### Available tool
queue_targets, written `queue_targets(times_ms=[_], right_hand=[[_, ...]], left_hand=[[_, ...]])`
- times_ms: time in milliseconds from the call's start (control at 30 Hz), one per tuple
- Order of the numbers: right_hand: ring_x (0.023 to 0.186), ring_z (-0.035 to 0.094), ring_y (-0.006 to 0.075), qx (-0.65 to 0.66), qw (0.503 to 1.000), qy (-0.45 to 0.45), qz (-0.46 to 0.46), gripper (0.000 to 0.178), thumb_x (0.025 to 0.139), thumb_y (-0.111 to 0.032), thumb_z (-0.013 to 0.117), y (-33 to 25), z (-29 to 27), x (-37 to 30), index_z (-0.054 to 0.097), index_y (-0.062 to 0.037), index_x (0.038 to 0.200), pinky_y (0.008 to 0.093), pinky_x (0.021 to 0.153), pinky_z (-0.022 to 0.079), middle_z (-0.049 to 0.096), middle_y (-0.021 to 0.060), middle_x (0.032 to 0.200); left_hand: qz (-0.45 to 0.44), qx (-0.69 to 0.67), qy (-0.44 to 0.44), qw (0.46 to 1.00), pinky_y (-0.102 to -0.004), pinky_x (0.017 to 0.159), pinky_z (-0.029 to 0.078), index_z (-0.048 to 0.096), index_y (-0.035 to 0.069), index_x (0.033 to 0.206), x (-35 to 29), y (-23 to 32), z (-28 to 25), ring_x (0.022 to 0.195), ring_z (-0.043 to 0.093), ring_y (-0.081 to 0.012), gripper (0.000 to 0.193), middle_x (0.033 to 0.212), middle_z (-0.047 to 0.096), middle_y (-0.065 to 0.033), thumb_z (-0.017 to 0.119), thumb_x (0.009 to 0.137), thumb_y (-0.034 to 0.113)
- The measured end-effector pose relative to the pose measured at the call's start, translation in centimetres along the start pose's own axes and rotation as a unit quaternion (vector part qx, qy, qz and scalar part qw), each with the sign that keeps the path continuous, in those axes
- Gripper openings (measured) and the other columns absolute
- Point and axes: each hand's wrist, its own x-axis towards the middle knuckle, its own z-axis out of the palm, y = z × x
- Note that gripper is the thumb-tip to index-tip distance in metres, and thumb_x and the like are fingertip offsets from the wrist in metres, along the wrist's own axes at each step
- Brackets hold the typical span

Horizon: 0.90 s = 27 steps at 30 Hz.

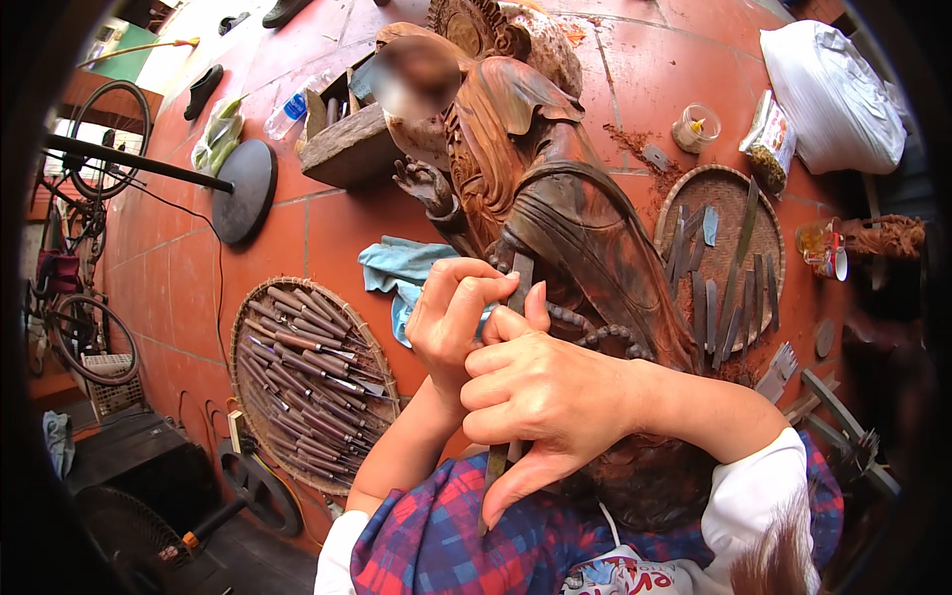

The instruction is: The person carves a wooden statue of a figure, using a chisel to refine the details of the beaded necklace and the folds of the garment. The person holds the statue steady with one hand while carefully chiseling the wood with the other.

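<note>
A carved wooden statue [565, 188] in folded robes lies stretched out in front of me, its lower end towards my lap. Over its middle, my left hand [451, 317] is closed, thumb and fingers pinching the upper end of a flat grey file [521, 278]. My right hand [555, 387] wraps round the same file lower down, thumb pointing down along it. The file's lower end shows beneath that thumb, above the checked cloth on my lap; its middle is hidden by my fingers. A blue cloth [402, 273] lies just beyond my left hand.
At left, a round wicker tray [243, 397] holds many wooden-handled chisels. At right, another wicker tray [664, 228] carries flat files. Beyond stand a wooden box [347, 149], a round-based stand [244, 193], a plastic jar [696, 129] and a white sack [828, 94]. Bicycles [94, 337] are far left.
</note>
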Motion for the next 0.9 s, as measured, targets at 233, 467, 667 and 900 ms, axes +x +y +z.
queue_targets(times_ms=[233,467,667,900], right_hand=[[0.065,0.047,0.0237,0.092,0.995,-0.039,0.016,0.058,0.068,-0.055,0.080,-1.2,-1.7,-0.4,0.047,-0.0080,0.059,0.0383,0.072,0.032,0.045,0.0034,0.061],[0.065,0.047,0.0232,0.116,0.992,-0.053,0.009,0.054,0.065,-0.052,0.082,-0.6,-1.9,-1.3,0.053,-0.0067,0.063,0.0376,0.069,0.032,0.045,0.0031,0.061],[0.059,0.039,0.0215,0.119,0.992,-0.019,-0.020,0.058,0.066,-0.055,0.082,0.4,-1.8,-1.3,0.048,-0.0095,0.057,0.0350,0.062,0.028,0.038,0.0021,0.060],[0.059,0.041,0.0222,0.129,0.991,-0.036,-0.024,0.056,0.067,-0.054,0.082,0.3,-2.4,-1.2,0.050,-0.0090,0.058,0.0351,0.065,0.028,0.039,0.0023,0.060]], left_hand=[[-0.029,0.014,-0.048,0.998,-0.0345,0.050,0.043,0.060,0.006,0.075,-0.6,0.9,-1.0,0.057,0.054,-0.0234,0.024,0.070,0.054,-0.0067,0.081,0.065,0.012],[-0.024,0.018,-0.051,0.998,-0.0353,0.050,0.042,0.061,0.005,0.075,-1.4,1.0,-1.0,0.055,0.053,-0.0253,0.025,0.066,0.053,-0.0075,0.083,0.066,0.013],[0.006,0.037,-0.052,0.998,-0.0351,0.049,0.042,0.060,0.005,0.074,-0.1,0.9,-0.4,0.054,0.053,-0.0256,0.021,0.064,0.052,-0.0083,0.079,0.067,0.010],[0.013,0.044,-0.053,0.998,-0.0353,0.048,0.041,0.059,0.005,0.076,0.5,0.9,-0.4,0.053,0.053,-0.0259,0.023,0.064,0.053,-0.0084,0.080,0.066,0.011]])
